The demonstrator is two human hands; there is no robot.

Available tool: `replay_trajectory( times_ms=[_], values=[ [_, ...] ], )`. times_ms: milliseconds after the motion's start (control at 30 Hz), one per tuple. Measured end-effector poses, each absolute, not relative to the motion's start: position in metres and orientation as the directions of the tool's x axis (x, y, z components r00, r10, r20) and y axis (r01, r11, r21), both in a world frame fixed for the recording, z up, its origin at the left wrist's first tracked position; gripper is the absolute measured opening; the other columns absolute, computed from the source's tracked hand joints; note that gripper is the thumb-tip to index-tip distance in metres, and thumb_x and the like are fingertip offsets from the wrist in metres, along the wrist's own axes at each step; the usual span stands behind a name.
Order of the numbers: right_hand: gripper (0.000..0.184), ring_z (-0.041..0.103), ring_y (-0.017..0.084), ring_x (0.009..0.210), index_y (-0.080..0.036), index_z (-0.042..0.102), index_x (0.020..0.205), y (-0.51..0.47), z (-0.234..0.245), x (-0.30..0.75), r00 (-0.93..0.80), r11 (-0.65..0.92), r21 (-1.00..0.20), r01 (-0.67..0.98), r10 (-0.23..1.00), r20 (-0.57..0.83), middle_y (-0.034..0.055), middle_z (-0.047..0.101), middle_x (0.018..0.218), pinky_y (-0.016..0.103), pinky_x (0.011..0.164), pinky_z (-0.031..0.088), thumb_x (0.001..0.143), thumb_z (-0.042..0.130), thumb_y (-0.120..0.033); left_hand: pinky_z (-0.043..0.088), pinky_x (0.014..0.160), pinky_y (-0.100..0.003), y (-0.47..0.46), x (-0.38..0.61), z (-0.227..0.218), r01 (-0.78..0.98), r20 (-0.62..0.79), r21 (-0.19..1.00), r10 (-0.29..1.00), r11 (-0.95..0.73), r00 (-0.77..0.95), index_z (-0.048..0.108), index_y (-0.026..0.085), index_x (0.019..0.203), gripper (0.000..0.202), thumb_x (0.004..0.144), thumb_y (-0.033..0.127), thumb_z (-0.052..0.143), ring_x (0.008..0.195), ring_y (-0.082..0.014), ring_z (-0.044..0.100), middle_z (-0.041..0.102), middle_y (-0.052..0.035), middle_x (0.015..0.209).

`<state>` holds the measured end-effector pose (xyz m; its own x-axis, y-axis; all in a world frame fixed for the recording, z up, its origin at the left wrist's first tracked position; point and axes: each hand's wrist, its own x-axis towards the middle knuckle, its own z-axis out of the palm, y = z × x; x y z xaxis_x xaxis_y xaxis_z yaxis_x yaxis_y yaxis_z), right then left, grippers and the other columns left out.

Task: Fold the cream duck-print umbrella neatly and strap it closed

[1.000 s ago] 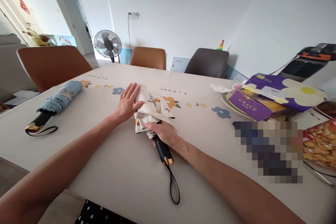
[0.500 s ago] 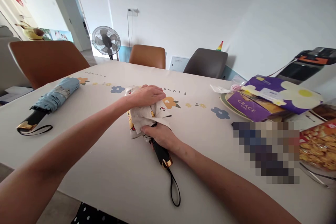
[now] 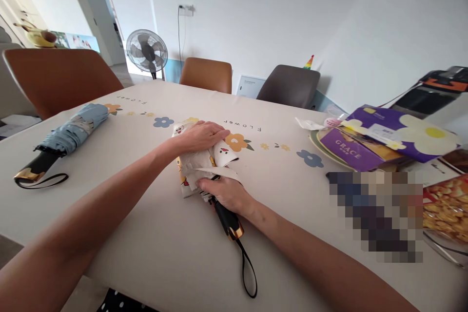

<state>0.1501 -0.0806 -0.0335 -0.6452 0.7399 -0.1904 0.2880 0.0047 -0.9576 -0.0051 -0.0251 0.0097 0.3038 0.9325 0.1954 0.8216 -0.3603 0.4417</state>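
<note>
A white folding umbrella point(image 3: 197, 162) with yellow and red cartoon prints lies on the table, its fabric gathered in loose folds around the shaft. My left hand point(image 3: 204, 135) rests over the upper part of the canopy, fingers together and curved onto the cloth. Lower down, my right hand point(image 3: 226, 194) grips the umbrella beside its handle, thumb on top of the folds and the other fingers hidden from me. The black handle point(image 3: 226, 217) with its gold end points toward me. From it a black wrist strap point(image 3: 249, 273) trails on the table.
A closed light blue umbrella point(image 3: 78, 126) lies at the left of the table point(image 3: 157, 263). Purple boxes point(image 3: 369, 148), a plate point(image 3: 317, 140), snack packs point(image 3: 448, 204) and a blurred-out patch crowd the right side. Chairs point(image 3: 206, 75) and a fan point(image 3: 148, 52) stand beyond.
Both hands keep nearly the same places on the umbrella. A flap of white fabric near my right thumb has shifted slightly. The whole view has tilted and moved a little.
</note>
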Motion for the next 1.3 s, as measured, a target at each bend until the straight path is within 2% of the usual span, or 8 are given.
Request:
replay_trajectory(
  times_ms=[133, 267, 400, 633, 800, 967, 1133, 1300],
  values=[
    [0.013, 0.05, 0.012, 0.053, -0.02, 0.06, 0.078, -0.081, -0.035, 0.151, -0.654, 0.025, -0.961, 0.275, 0.738, -0.168, -0.0019, 0.055, 0.06, 0.021, 0.047, 0.043, 0.072, 0.057, -0.031, 0.04, 0.069, -0.027, -0.031, -0.005, 0.014, 0.759, 0.212, 0.602, 0.966, -0.247, 0.147, 0.064, 0.022, 0.075, 0.041, 0.082, 0.05, 0.034, 0.073, -0.0158, 0.054, 0.063, -0.0011, 0.078],
    [0.018, 0.053, 0.012, 0.062, -0.02, 0.062, 0.086, -0.081, -0.038, 0.151, -0.644, 0.135, -0.967, 0.217, 0.764, -0.038, -0.0002, 0.061, 0.074, 0.022, 0.054, 0.046, 0.072, 0.056, -0.03, 0.034, 0.051, -0.024, -0.034, -0.006, 0.016, 0.645, 0.228, 0.744, 0.974, -0.175, 0.002, 0.062, 0.02, 0.069, 0.04, 0.079, 0.052, 0.041, 0.053, -0.0109, 0.041, 0.048, 0.002, 0.055],
    [0.02, 0.054, 0.012, 0.065, -0.02, 0.063, 0.089, -0.081, -0.037, 0.151, -0.633, 0.203, -0.96, 0.193, 0.773, 0.036, 0.0004, 0.062, 0.078, 0.023, 0.059, 0.046, 0.073, 0.056, -0.029, 0.025, 0.047, -0.023, -0.036, -0.004, 0.012, 0.525, 0.383, 0.809, 0.915, -0.265, -0.128, 0.042, 0.018, 0.05, 0.039, 0.079, 0.044, 0.045, 0.049, -0.0079, 0.028, 0.03, 0.004, 0.049],
    [0.026, 0.056, 0.015, 0.078, -0.021, 0.058, 0.098, -0.083, -0.033, 0.151, -0.613, 0.203, -0.966, 0.161, 0.787, 0.064, 0.0025, 0.063, 0.094, 0.024, 0.063, 0.047, 0.073, 0.058, -0.026, 0.017, 0.048, -0.025, -0.041, -0.006, 0.014, 0.593, 0.509, 0.713, 0.858, -0.375, -0.069, 0.018, 0.019, 0.049, 0.045, 0.079, 0.037, 0.046, 0.051, -0.0074, 0.017, 0.016, 0.0041, 0.052],
    [0.04, 0.055, 0.017, 0.087, -0.023, 0.051, 0.11, -0.084, -0.033, 0.15, -0.594, 0.159, -0.98, 0.122, 0.803, 0.057, 0.0021, 0.061, 0.097, 0.027, 0.073, 0.047, 0.071, 0.059, -0.024, 0.027, 0.048, -0.023, -0.041, -0.02, 0.027, 0.729, 0.282, 0.636, 0.956, -0.254, 0.088, 0.052, 0.017, 0.049, 0.036, 0.075, 0.041, 0.049, 0.049, -0.0083, 0.035, 0.045, 0.0022, 0.049],
    [0.037, 0.054, 0.014, 0.063, -0.023, 0.053, 0.109, -0.083, -0.038, 0.152, -0.654, 0.03, -0.992, 0.124, 0.755, -0.059, -0.0002, 0.059, 0.078, 0.025, 0.056, 0.047, 0.073, 0.058, -0.031, 0.033, 0.052, -0.023, -0.046, -0.027, 0.038, 0.887, 0.143, 0.399, 0.972, -0.23, 0.188, 0.071, 0.025, 0.067, 0.023, 0.071, 0.036, 0.051, 0.058, -0.0119, 0.05, 0.066, 0.0012, 0.069],
    [0.049, 0.053, 0.011, 0.057, -0.025, 0.048, 0.119, -0.082, -0.037, 0.152, -0.651, 0.016, -0.996, 0.086, 0.757, -0.044, -0.0011, 0.061, 0.082, 0.024, 0.052, 0.046, 0.071, 0.06, -0.029, 0.041, 0.082, -0.032, -0.062, -0.044, 0.038, 0.92, 0.183, 0.248, 0.948, -0.302, 0.262, 0.073, 0.03, 0.081, 0.026, 0.074, 0.041, 0.05, 0.084, -0.0194, 0.057, 0.067, -0.0007, 0.084],
    [0.065, 0.057, 0.017, 0.088, -0.027, 0.037, 0.13, -0.084, -0.031, 0.151, -0.621, 0.117, -0.993, 0.028, 0.781, 0.075, 0.0014, 0.062, 0.104, 0.028, 0.074, 0.047, 0.07, 0.061, -0.021, 0.031, 0.1, -0.047, -0.077, -0.064, 0.021, 0.937, 0.244, 0.215, 0.944, -0.276, 0.223, 0.064, 0.036, 0.108, 0.042, 0.075, 0.056, 0.049, 0.121, -0.0294, 0.039, 0.052, -0.0019, 0.127]
  ],
)
